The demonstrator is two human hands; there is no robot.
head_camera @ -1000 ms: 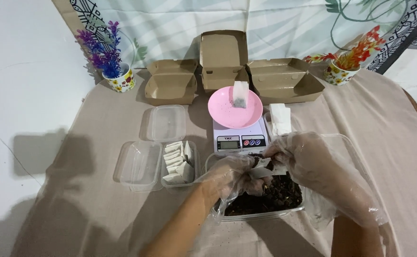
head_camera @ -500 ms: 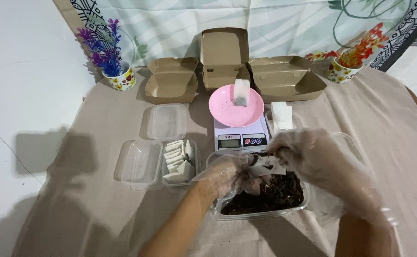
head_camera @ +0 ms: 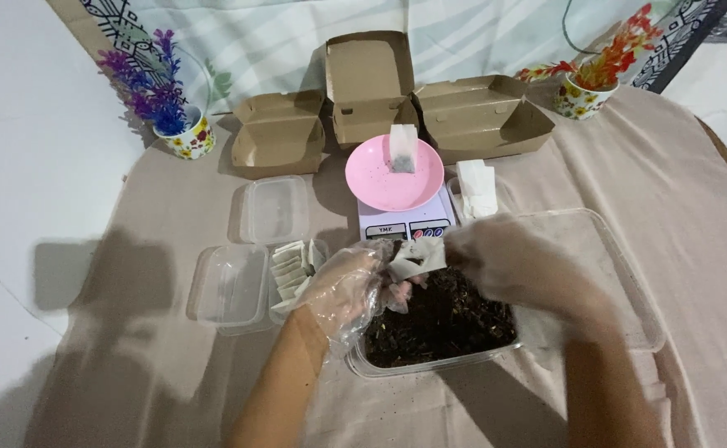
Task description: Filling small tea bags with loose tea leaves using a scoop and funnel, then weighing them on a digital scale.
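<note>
- Change vs earlier frames: right hand (head_camera: 517, 270) sits lower and nearer over the tub; the small white paper sachet (head_camera: 417, 255) is now pinched between both hands rather than hidden under the fingers. Everything else on the table is unmoved.
- Left hand (head_camera: 348, 286), in a thin clear plastic glove, fingers closed on the sachet's left edge.
- Right hand, same crinkly glove, fingers closed on the sachet's right edge. It is motion-blurred, so finger detail is unclear.
- Sachet sits between the two hands, above the far-left part of the clear rectangular plastic tub of dark crumbly loose material (head_camera: 446, 319).
- Far of the tub: white digital kitchen scale (head_camera: 405, 226) carrying a glossy pink round plate (head_camera: 380, 178) with one filled white sachet (head_camera: 402, 151) standing on it.
- Right of scale: stack of flat white empty sachets (head_camera: 477, 187).
- Left: clear tub of white sachets (head_camera: 293, 270), two clear lids (head_camera: 274, 207).
- Far: three open brown cardboard boxes (head_camera: 369, 87).
- Beige cloth (head_camera: 670, 191) covers the table.
</note>
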